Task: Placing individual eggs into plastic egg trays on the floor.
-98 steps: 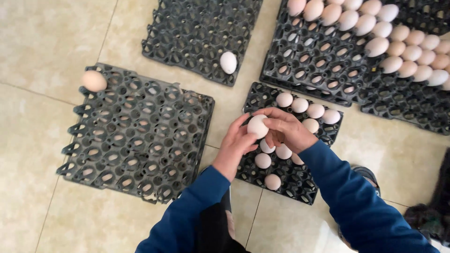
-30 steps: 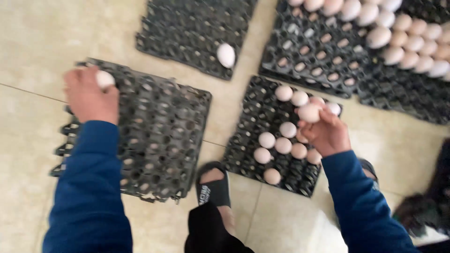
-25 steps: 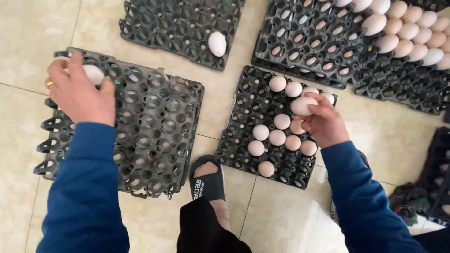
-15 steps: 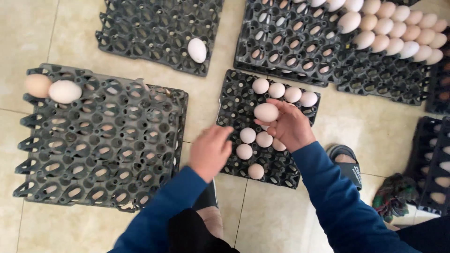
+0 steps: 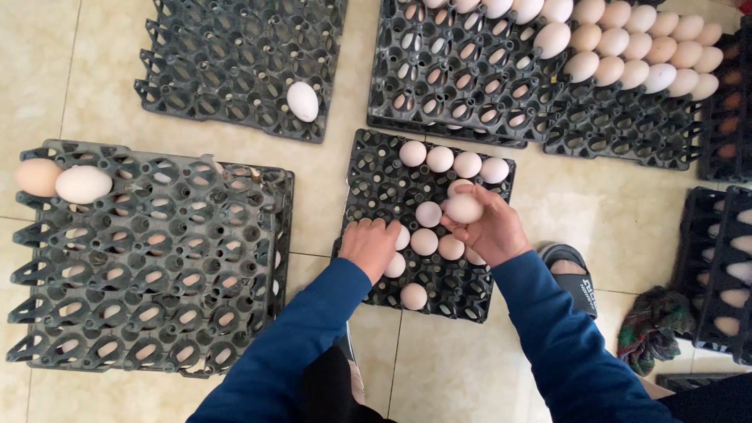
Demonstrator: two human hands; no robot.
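Risk: right hand (image 5: 493, 231) pinches an egg (image 5: 464, 208) by the fingertips only, above the centre tray (image 5: 368, 168); a slip likely drops it onto the eggs below and cracks both. Left hand (image 5: 370, 247) lies palm-down on the tray's left part, fingers curled over another egg (image 5: 400, 237), apparently closing on it. Held egg sits at the right hand's upper-left, just over the tray's middle rows.

eggs (image 5: 439, 159) in middle tray (image 5: 368, 180), trays around
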